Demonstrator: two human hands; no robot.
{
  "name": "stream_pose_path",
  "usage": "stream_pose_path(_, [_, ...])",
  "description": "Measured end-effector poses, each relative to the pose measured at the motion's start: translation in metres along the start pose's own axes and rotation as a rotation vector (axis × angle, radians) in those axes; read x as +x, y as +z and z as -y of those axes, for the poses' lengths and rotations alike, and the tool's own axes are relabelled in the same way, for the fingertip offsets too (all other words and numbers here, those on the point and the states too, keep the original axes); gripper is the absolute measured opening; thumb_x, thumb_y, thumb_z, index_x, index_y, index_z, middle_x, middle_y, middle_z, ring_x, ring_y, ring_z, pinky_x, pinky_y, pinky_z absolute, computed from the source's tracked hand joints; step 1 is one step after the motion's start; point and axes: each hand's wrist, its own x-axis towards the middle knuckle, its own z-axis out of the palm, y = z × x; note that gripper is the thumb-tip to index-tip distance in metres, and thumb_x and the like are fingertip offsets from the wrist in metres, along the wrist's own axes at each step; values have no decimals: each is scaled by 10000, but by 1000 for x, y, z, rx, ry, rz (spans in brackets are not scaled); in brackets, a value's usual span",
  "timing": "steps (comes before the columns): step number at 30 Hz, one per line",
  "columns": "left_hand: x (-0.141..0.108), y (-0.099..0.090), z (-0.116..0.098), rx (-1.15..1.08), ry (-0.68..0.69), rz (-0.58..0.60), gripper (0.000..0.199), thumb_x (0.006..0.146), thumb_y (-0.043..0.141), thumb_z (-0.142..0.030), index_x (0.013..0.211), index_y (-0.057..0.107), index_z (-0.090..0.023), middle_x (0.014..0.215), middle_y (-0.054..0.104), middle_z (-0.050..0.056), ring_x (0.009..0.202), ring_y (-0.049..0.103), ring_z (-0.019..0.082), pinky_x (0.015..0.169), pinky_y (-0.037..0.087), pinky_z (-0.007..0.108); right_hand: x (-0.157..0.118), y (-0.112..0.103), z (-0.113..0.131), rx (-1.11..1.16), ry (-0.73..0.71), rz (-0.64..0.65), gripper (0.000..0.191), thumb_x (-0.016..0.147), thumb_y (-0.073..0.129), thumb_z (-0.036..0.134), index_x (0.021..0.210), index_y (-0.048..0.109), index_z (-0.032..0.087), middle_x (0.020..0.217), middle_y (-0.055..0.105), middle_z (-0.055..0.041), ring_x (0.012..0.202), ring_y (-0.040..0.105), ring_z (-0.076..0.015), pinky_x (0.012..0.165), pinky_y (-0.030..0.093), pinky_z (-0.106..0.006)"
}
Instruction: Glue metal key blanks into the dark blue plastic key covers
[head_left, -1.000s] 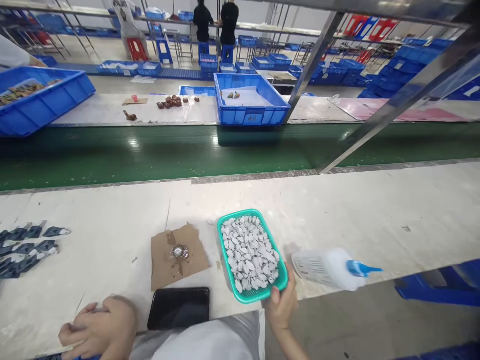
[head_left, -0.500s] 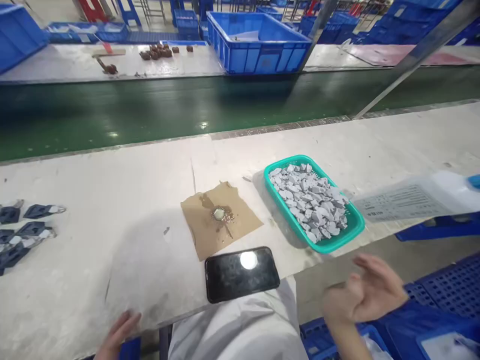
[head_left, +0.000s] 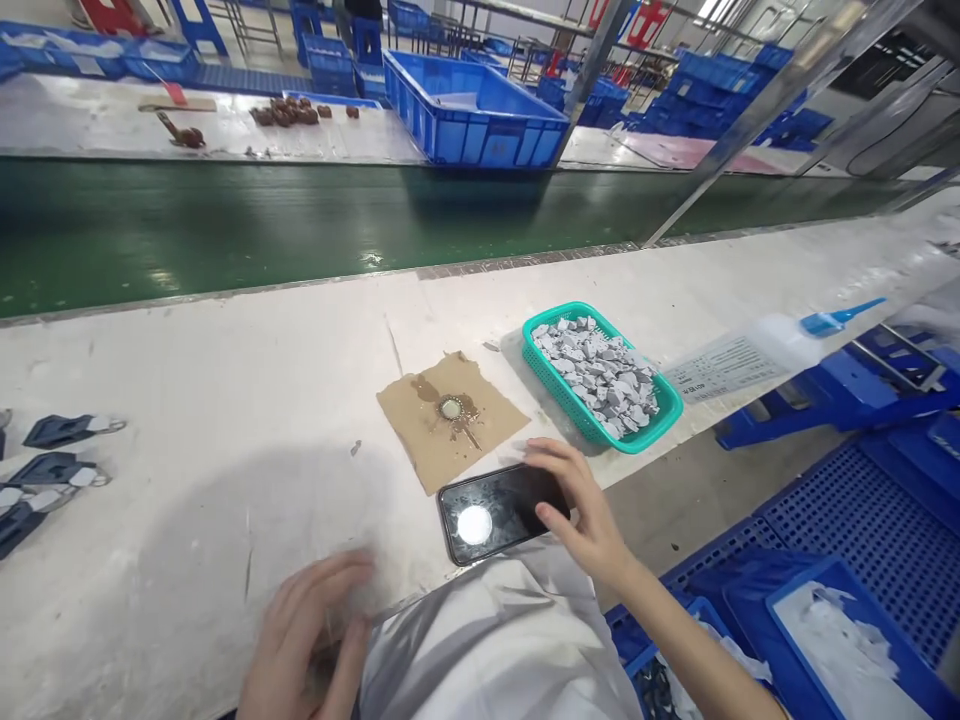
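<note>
Your white table (head_left: 195, 385) bears a phone (head_left: 499, 508) by its near edge, right end beneath your right hand (head_left: 586, 512), thumb and fingers unclasped, your left hand (head_left: 300, 625) loosely curled, hold too blurred to tell, cardboard (head_left: 416, 435) beyond the phone.

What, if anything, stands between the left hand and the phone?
Nothing visible does: only a stretch of tabletop separates the left hand from the phone's left end. The right hand spreads over the phone's right end, off that path.
</note>
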Motion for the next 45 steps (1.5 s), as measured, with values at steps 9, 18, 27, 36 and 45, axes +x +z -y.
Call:
stream_pose_path(9, [26,15,15,308,411,-54,214,946,595,-149,1147,654,-194,1094,757,95,1038,644,274,926,471,417,12,-7,4,72,195,119,393,1011,574,419,1369,578,256,1354,649,-122,1294,601,-283,1106,483,-459])
stream_pose_path(18, [28,18,7,395,453,-76,190,893,668,-137,1079,669,-170,1059,754,126,1000,636,309,906,466,446,19,-19,13,-28,84,351,626,909,679,377,1478,451,252,1441,543,-140,1365,502,-311,1152,413,-500])
stream_pose_path(27, [26,22,4,485,451,-105,205,875,674,-152,1077,656,-180,1053,743,119,977,649,300,893,491,437,45,-21,31,-228,-28,660,730,798,803,331,1450,512,179,1374,551,-167,1276,498,-356,1088,426,-554])
stream_pose_path(36, [24,21,1,491,378,-110,221,873,647,-105,1080,660,-180,1073,727,126,995,657,273,878,511,400,71,-13,35,-222,-193,827,723,792,832,362,1402,543,104,1325,604,-170,1233,537,-354,1061,475,-519])
stream_pose_path(45, [15,23,0,421,194,-123,302,831,624,-65,1078,685,-227,1060,771,109,1030,701,275,910,557,408,59,-1,21,-253,-350,758,746,817,785,470,1439,539,140,1264,676,-177,1112,627,-374,952,535,-537])
